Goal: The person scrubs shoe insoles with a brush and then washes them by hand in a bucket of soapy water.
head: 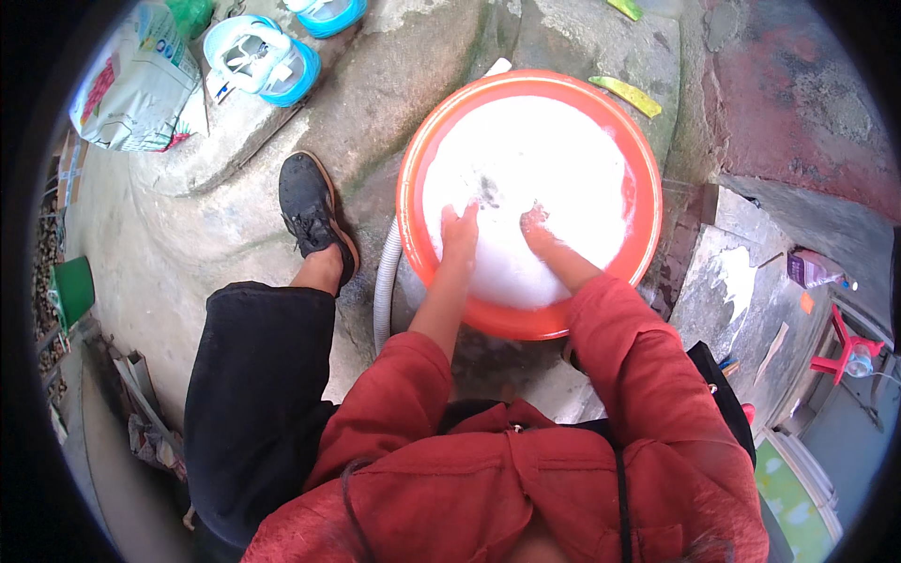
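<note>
A round orange-red plastic basin [517, 329] sits on the ground before me, filled with thick white foam [521, 148] that is bright and washed out. My left hand [460, 229] dips into the foam left of the middle, its thumb and a finger partly showing. To its right my right hand [539, 229] is sunk in the suds, with the fingers mostly covered. A small dark patch [487, 191] shows through the foam just beyond my left hand. Whatever lies under the foam is hidden, so I cannot see if either hand grips anything.
A ribbed grey hose [385, 281] runs along the basin's left side. Blue-and-white shoes [264, 60] and a printed plastic sack [137, 84] stand at the upper left. A yellow-green peel [626, 95] lies beyond the basin. At the right are a concrete ledge [732, 274] and a red plastic stool [845, 348].
</note>
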The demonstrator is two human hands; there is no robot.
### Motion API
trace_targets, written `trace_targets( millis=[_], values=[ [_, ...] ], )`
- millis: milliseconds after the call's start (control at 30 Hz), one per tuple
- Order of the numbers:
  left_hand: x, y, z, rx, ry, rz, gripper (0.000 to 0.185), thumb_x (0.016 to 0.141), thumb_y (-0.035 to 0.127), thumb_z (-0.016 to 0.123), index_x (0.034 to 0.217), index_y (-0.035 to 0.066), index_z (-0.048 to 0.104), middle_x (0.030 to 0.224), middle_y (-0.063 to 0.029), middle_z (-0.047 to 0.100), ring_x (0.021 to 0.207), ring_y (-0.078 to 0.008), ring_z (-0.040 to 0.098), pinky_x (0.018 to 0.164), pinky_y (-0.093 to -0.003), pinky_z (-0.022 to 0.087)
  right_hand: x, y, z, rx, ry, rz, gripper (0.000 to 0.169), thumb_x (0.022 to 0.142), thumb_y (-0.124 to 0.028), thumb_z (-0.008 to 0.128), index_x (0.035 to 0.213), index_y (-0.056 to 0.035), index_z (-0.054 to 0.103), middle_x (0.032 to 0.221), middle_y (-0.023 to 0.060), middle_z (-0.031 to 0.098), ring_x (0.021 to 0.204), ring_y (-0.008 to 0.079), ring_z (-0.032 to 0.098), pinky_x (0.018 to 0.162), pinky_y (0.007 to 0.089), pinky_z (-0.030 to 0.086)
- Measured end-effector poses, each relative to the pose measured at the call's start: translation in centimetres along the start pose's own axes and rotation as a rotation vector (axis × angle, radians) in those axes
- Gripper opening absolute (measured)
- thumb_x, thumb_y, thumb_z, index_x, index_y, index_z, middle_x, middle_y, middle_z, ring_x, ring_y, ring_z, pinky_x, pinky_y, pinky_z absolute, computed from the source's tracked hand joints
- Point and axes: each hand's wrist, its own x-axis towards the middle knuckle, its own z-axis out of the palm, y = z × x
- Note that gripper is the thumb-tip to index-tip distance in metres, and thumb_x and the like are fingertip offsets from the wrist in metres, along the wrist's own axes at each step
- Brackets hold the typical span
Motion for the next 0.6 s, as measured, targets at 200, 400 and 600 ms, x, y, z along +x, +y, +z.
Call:
trace_targets(
  millis=[200,400,600],
  values=[
    [-0.6,-0.8,-0.6,-0.078,0.030,-0.082,0.055,0.090,0.027,0.061,0.126,-0.011,0.044,0.121,-0.0217,0.055,0.112,-0.0289,0.053,0.095,-0.0358,0.042,-1.9,1.7,-0.2,-0.299,-0.062,-0.232,0.027,0.092,-0.027,0.050,0.100,-0.0055,0.065,0.093,0.0161,0.067,0.089,0.0320,0.065,0.080,0.0406,0.051],
    [0.5,-2.3,-0.5,-0.192,-0.030,-0.082,0.059,0.090,0.033,0.060,0.130,-0.007,0.045,0.126,-0.0198,0.053,0.117,-0.0275,0.051,0.097,-0.0368,0.041,1.5,3.1,-4.2,-0.009,-0.101,0.115,0.027,0.090,-0.024,0.050,0.109,-0.0074,0.061,0.098,0.0164,0.067,0.092,0.0327,0.065,0.081,0.0437,0.050],
    [-2.5,3.7,-0.5,-0.767,-0.554,-0.437,0.051,0.092,0.043,0.057,0.124,0.004,0.054,0.114,-0.0127,0.063,0.108,-0.0271,0.060,0.096,-0.0423,0.046,-4.7,-6.0,-13.1,0.087,0.332,-0.293,0.036,0.073,0.000,0.053,0.106,-0.0138,0.059,0.093,0.0205,0.066,0.087,0.0421,0.062,0.076,0.0466,0.049]
  ],
)
